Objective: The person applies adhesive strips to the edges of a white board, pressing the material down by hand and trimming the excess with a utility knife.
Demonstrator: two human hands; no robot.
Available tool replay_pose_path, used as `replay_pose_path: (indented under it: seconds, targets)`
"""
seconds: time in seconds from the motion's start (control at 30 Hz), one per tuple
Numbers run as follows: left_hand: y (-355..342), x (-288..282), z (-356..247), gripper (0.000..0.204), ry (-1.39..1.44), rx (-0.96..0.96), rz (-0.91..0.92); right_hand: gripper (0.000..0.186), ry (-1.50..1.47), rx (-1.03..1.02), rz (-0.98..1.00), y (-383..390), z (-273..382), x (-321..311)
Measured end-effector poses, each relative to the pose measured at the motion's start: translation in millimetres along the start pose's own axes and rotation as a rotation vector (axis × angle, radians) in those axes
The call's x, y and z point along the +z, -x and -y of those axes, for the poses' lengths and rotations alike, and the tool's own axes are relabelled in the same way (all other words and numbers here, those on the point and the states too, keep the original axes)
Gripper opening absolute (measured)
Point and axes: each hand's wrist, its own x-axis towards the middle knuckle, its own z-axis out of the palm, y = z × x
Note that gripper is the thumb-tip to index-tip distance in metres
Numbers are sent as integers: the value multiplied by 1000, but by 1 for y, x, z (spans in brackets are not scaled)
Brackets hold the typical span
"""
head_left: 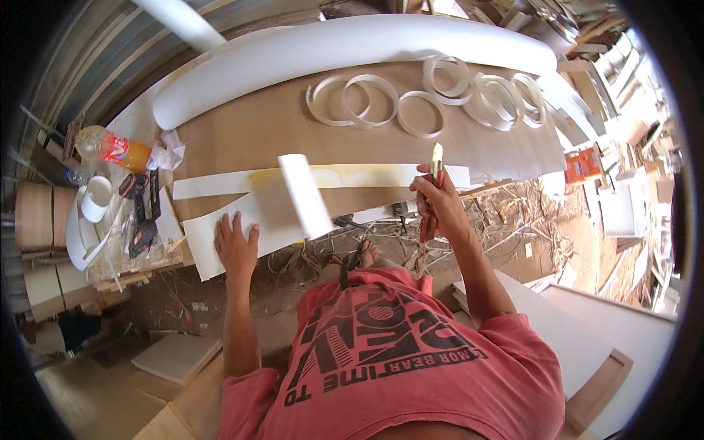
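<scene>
My left hand [236, 246] lies with its fingers spread on a white flexible sheet [205, 238] near the front edge of the bench. The sheet's right end [302, 194] curls up off the surface. Behind it runs a long white strip [367, 176] with a yellowish smear along its middle. Raised over the strip's right end, my right hand [438, 198] is closed around a red-handled hand tool [438, 158] with a pale yellowish tip. Its exact kind is hard to make out.
Several white rings [422, 115] rest toward the back of the brown bench top [271, 136], before a large white roll [352, 51]. An orange drink bottle [114, 149], a white cup [97, 198] and a black power tool [139, 194] stand left. Shavings [506, 220] litter the floor.
</scene>
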Motion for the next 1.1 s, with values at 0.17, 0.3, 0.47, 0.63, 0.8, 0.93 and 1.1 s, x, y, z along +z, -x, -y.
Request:
replay_pose_path:
  seconds: [0.17,0.3,0.47,0.63,0.8,0.93,1.1]
  targets:
    - [-5,0,6,45,114,-59,-71,39,203,-68,53,10,8,7]
    - [-14,4,10,39,276,-24,-179,47,1011,-455,-1,-26,-23,8]
    - [-11,6,15,36,416,28,-223,52,1327,-447,139,-57,-26,25]
    - [-4,-1,-6,45,254,-9,-141,50,1576,-461,306,-76,2,25]
    - [-11,8,-16,44,119,-18,-182,45,1691,-464,392,-93,50,17]
    - [-19,10,-22,41,49,-78,-198,34,1689,-480,377,-113,71,3]
    - [-36,12,-36,44,-90,-148,-189,19,1661,-538,383,-140,86,-33]
